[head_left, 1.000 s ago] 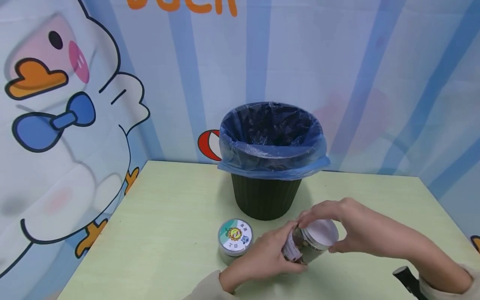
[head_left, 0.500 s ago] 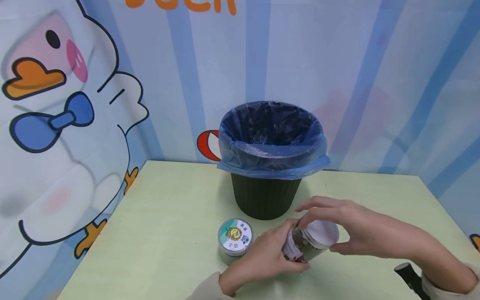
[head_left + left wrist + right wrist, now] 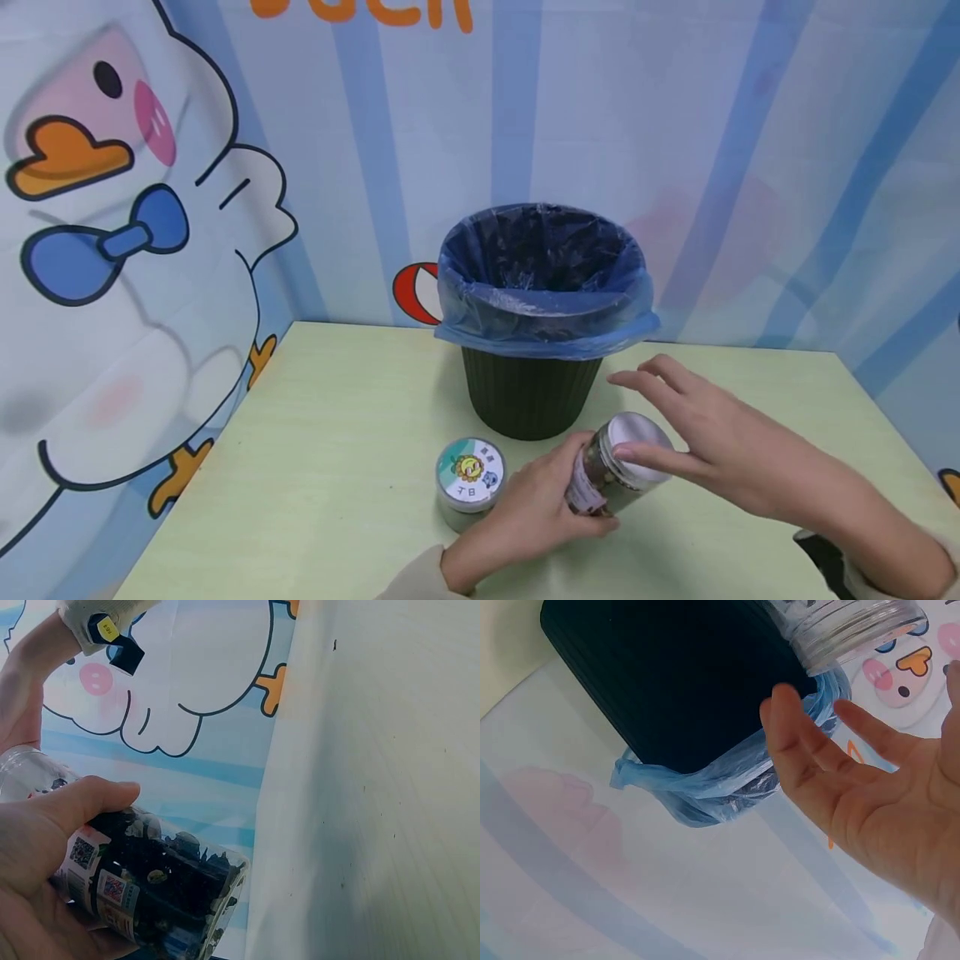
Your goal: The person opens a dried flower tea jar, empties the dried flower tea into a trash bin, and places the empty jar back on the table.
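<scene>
My left hand (image 3: 536,500) grips a clear jar (image 3: 621,490), tilted with its pale round top (image 3: 637,437) up and to the right. In the left wrist view, dark flaky pieces fill much of the jar (image 3: 176,877), and labels with square codes are on its side. My right hand (image 3: 712,429) is beside the top with fingers spread, holding nothing; its thumb overlaps the top in the head view. In the right wrist view, the ridged clear jar end (image 3: 862,634) lies just beyond the fingers. A second jar (image 3: 471,475) with a sunflower-printed lid stands left of my left hand.
A dark ribbed bin (image 3: 532,396) with a blue plastic liner (image 3: 540,329) stands behind the jars on the pale green table (image 3: 337,433). A duck-printed backdrop (image 3: 360,167) rises behind and to the left. A black camera (image 3: 821,558) is at my right wrist.
My right hand has moved its fingers up and away from the jar's top, opening them wider. The top has shifted slightly left; my left hand keeps its grip.
</scene>
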The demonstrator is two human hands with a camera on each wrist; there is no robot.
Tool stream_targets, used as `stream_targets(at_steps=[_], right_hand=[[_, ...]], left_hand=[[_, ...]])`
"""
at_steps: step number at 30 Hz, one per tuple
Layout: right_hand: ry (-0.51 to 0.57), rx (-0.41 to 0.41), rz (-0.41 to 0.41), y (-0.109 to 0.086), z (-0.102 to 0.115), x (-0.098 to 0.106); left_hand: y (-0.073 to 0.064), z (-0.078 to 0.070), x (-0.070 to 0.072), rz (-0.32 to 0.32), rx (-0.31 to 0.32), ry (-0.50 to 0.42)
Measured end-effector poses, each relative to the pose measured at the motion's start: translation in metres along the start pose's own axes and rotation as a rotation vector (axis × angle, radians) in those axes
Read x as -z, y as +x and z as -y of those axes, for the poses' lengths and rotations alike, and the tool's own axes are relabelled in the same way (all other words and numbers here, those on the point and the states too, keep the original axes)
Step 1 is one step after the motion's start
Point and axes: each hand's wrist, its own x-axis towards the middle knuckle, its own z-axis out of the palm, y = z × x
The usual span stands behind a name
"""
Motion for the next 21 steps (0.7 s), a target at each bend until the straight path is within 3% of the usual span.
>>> stream_targets(at_steps=[3,7,16,21], right_hand=[[0.012,-0.033,0.038,0.000,0.002,-0.001],[0.109,0.002,0.079,0.000,-0.001,-0.002],[0.223,0.285,0.096,-0.001,-0.014,0.000],[0.260,0.207,0.088,0.000,-0.010,0.001]], left_hand=[[0.000,0.000,-0.001,-0.005,0.004,-0.006],[0.000,0.000,-0.002,-0.008,0.011,-0.008],[0.001,-0.002,-0.002,0.002,0.043,-0.041],[0.001,-0.003,-0.003,0.002,0.035,-0.026]])
